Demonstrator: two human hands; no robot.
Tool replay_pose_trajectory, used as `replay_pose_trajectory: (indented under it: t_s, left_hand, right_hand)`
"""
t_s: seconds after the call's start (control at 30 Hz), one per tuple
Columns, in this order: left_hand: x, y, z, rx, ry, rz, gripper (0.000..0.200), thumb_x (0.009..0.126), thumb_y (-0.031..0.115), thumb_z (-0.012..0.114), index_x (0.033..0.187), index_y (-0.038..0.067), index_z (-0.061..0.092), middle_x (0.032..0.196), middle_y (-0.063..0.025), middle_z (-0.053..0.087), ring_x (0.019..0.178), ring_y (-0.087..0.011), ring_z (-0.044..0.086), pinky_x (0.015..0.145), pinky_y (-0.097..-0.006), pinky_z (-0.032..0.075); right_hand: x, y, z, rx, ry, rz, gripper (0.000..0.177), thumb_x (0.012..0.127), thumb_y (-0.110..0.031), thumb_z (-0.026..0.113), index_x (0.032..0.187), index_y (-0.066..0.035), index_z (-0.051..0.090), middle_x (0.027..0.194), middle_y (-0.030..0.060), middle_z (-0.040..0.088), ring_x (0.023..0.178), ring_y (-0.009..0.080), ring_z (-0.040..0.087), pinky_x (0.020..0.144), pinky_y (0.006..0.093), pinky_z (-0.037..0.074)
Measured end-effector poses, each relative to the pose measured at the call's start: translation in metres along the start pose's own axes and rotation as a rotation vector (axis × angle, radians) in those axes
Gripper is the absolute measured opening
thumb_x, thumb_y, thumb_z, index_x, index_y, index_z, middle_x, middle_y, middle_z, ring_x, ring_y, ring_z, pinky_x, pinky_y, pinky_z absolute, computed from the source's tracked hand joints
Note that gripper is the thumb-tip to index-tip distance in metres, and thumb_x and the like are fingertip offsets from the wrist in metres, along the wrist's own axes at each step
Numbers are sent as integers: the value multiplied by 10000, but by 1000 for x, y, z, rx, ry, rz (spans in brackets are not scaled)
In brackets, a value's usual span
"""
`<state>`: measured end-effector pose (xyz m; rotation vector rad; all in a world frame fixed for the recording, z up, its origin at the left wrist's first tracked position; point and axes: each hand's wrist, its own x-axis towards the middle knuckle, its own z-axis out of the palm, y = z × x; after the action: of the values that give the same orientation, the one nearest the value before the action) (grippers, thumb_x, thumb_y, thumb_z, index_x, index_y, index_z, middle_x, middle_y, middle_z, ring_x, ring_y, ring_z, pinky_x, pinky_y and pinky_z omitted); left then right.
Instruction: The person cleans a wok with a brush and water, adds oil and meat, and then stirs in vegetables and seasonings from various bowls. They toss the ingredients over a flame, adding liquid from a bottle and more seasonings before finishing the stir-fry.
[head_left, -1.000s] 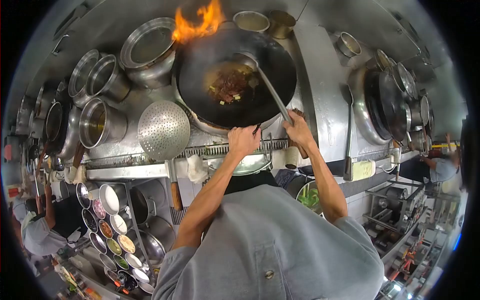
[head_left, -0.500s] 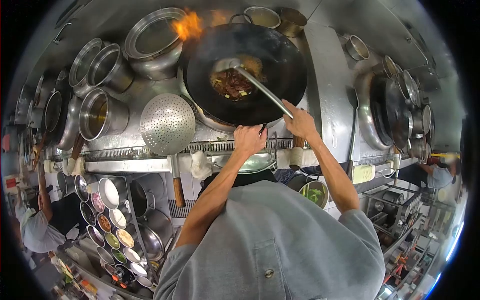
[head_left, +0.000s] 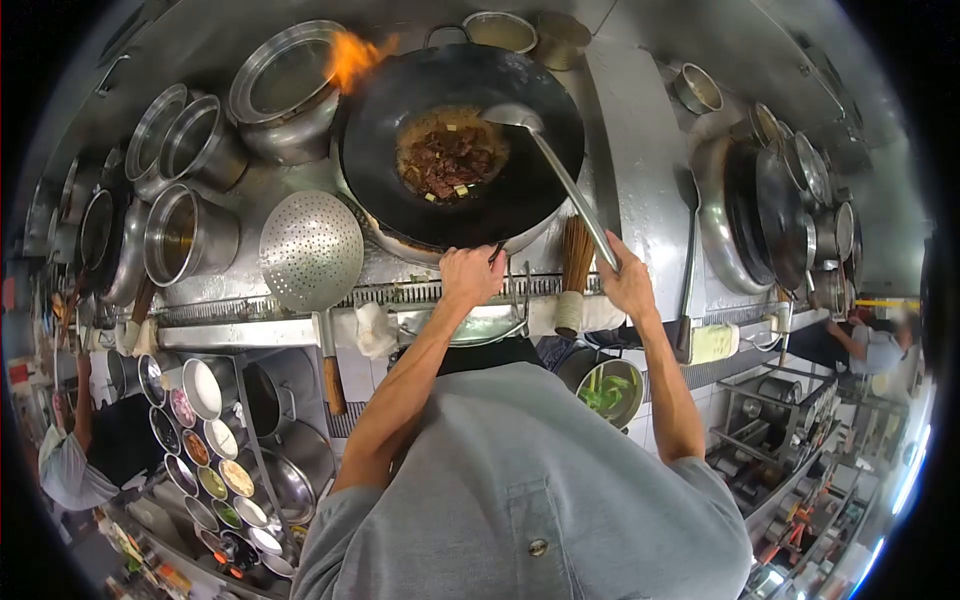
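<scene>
A black wok (head_left: 530, 180) sits on the burner ahead of me, holding dark meat pieces in brown sauce (head_left: 445, 158). My left hand (head_left: 470, 275) grips the wok's near handle. My right hand (head_left: 628, 282) holds the long handle of a steel ladle (head_left: 560, 170), whose bowl rests at the wok's right inner wall, beside the food. A flame (head_left: 352, 55) licks up at the wok's far left rim.
A perforated skimmer (head_left: 310, 250) lies left of the wok, with steel pots (head_left: 185, 235) beyond. A second wok (head_left: 765, 215) stands at right. Several small bowls of seasonings (head_left: 215, 465) sit lower left, greens in a bowl (head_left: 605, 390) below. Other people work at both sides.
The ladle swung from the wok's centre to its right side and my right hand dropped lower. The flame at the far rim shrank.
</scene>
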<state>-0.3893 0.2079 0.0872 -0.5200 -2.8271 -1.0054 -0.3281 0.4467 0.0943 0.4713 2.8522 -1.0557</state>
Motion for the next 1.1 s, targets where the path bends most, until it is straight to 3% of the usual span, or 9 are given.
replay_pose_trajectory:
  t_s: [0.3,0.33,0.37,0.43,0.57,0.73,0.87,0.97,1.1]
  left_hand:
    - [-9,-3,9,9,-95,-109,291,798,349,627,722,69,658,705,-194,650,695,-372,624,696,-454,485]
    - [-12,-5,11,-43,-20,-86,301,797,351,641,711,63,639,708,-182,648,713,-368,622,689,-451,486]
    - [-12,-6,7,-88,68,-64,314,796,354,655,699,57,620,711,-170,646,731,-364,620,681,-448,487]
    - [-19,-10,11,-367,13,-204,365,841,382,632,953,35,612,882,-131,650,853,-266,612,732,-384,477]
    - [-20,-1,-6,-1233,37,-329,478,912,349,567,1232,4,478,1083,-77,609,957,-158,557,790,-308,446]
    - [-65,-31,-90,-1405,314,-470,320,860,123,591,1111,-31,466,790,-41,558,724,-119,546,653,-235,426]
    - [-172,-65,-160,-1480,548,-505,293,843,82,579,1092,-27,470,729,-16,493,611,-86,456,565,-222,365]
    - [-267,-65,-194,-1349,700,-568,285,828,93,578,1073,-15,480,694,-1,465,582,-72,415,535,-219,322]
    - [-394,-53,-206,-1081,799,-776,326,789,96,581,1088,13,480,685,6,468,582,-71,429,538,-209,326]
  right_hand:
    - [3,21,15,217,-49,-55,499,851,-112,585,1327,-12,472,1173,222,612,1102,326,587,956,346,425]
    - [2,22,23,274,-46,-141,484,872,-128,582,1326,-1,471,987,164,672,857,254,651,775,324,504]
    - [-6,14,18,454,-219,68,489,900,-152,573,1356,-32,441,725,50,607,561,130,557,515,253,460]
    - [-20,-17,26,767,-298,173,469,922,-157,555,1360,-53,426,596,-29,470,437,42,402,385,195,323]
    - [-46,-57,66,1401,-686,214,306,965,-184,501,1250,-71,483,627,35,515,449,104,453,392,236,372]
    - [-94,-67,130,1231,-1132,5,509,992,-363,413,1341,8,423,1128,100,578,981,172,565,832,341,479]
    - [-113,-10,163,-400,-1148,-211,543,989,-425,375,1296,1,512,1259,134,569,1095,294,545,970,423,404]
    - [-148,11,157,-620,-1298,288,585,954,-507,391,1184,-7,585,1185,186,590,1049,317,565,934,411,412]
    - [-162,-29,167,-348,-1382,40,535,938,-445,488,952,53,683,907,113,693,870,237,648,846,347,494]
